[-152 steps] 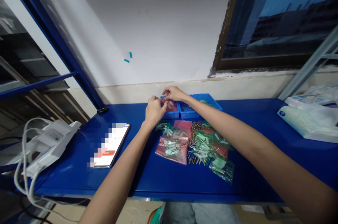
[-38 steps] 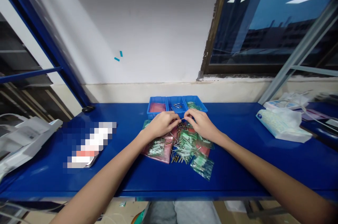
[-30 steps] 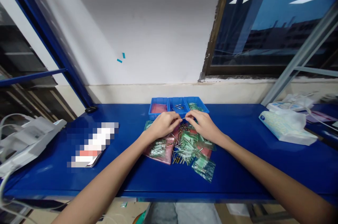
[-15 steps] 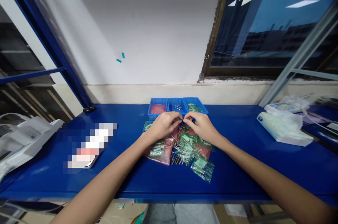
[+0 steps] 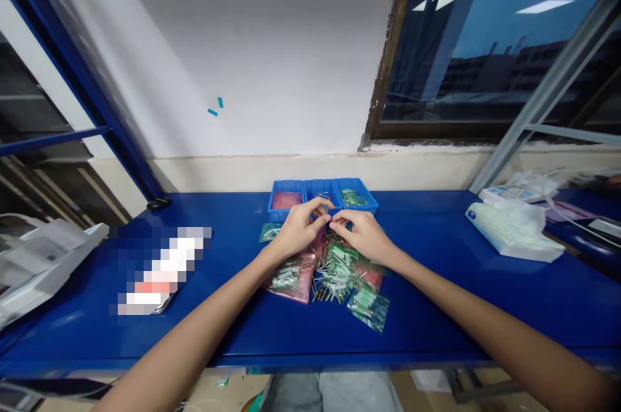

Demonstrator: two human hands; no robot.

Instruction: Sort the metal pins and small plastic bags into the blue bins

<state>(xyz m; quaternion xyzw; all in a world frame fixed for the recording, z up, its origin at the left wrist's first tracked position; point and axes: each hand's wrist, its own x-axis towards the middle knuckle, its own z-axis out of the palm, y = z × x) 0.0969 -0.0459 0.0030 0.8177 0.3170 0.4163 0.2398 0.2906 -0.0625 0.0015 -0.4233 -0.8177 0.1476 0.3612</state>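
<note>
My left hand (image 5: 301,228) is closed in a pinch over the pile, with a small brass-coloured metal pin (image 5: 327,210) standing up between thumb and fingertips. Close beside it, my right hand (image 5: 361,234) has its fingers bent together, the tips just short of the left thumb; whatever they hold is too small to make out. Beneath both hands lie loose metal pins (image 5: 320,294), clear green-tinted bags (image 5: 338,264) of small pale parts, and pink bags (image 5: 301,286). One more small bag (image 5: 369,308) lies at the front right of the pile.
Behind the hands stand three blue bins: a left bin (image 5: 273,210) with pink bags, a middle bin (image 5: 310,188) with metal pins, a right bin (image 5: 371,204) with green bags. A tissue pack (image 5: 514,231) lies right on the blue table (image 5: 436,308). A blurred-out object (image 5: 169,270) lies left.
Fingertips that met around a thin piece have come slightly apart. The pin now stands upright in my left hand, and my right fingertips sit a little lower. The view has shifted slightly.
</note>
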